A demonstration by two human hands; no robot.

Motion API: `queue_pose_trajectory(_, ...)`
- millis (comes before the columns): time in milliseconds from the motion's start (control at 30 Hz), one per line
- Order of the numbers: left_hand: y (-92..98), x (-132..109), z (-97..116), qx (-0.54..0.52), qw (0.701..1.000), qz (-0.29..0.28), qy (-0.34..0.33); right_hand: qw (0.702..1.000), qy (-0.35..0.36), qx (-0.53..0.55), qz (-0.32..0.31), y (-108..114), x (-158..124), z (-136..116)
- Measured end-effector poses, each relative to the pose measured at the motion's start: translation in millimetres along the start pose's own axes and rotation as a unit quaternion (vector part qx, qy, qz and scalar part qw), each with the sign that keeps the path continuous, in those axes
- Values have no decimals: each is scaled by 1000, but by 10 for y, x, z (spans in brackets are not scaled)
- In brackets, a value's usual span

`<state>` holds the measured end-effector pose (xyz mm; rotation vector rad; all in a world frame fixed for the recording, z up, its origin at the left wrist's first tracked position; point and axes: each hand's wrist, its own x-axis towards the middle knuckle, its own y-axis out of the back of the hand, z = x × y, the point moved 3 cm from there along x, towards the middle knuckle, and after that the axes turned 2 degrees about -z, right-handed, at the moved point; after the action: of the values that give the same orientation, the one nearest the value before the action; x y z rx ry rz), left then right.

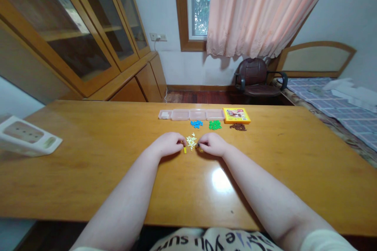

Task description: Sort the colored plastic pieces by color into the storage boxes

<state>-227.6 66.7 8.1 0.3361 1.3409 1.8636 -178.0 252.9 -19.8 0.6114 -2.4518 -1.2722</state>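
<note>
At the middle of the frame, the left hand (170, 143) bends its fingers down, held narrow, beside a smooth yellow oblong piece (185, 150); we cannot tell whether they grip it. The right hand (212, 144) also keeps its fingers close together; something small and dark shows at the tips, but we cannot make out whether it is held. Between the two hands we find the pale yellow heap (191, 141), loose small bits scattered flat. Just above it lie a blue heap (196, 124) and a green heap (215, 125), with a crumbly-looking brown heap (238, 127) to their right. Behind them we see clear rectangular trays (189, 115) in a row and a flat yellow box (236, 115) with printing on it.

The surface (103, 133) is glossy, honey-coloured wood, and a white container (31, 135) sits on it at far left. Beyond, we have a glass-fronted wooden cabinet (118, 71) at upper left, a gathered pink curtain (259, 11) at upper centre, and a brown padded chair (255, 76) and a checked bed (332, 104) at right.

We count four heaps, four trays, one box, one container, one chair and one bed.
</note>
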Motion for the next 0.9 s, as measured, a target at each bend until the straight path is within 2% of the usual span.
queue_pose_trajectory(200, -15, -3, 28, -11, 1000, 1, -19, 1000, -3, -12, -7, 5, -11, -24)
queue_pose_trajectory(533, -39, -8, 81, -23, 999, -13, -27, 999, 5, 34, -4, -9, -12, -51)
queue_pose_trajectory(733, -59, 3, 69, -24, 999, -20, -33, 1000, 4, 6, -14, -29, -6, -42)
queue_pose_trajectory(900, -68, 4, 60, -13, 999, -23, -38, 999, 29, 19, -24, -54, -1, -67)
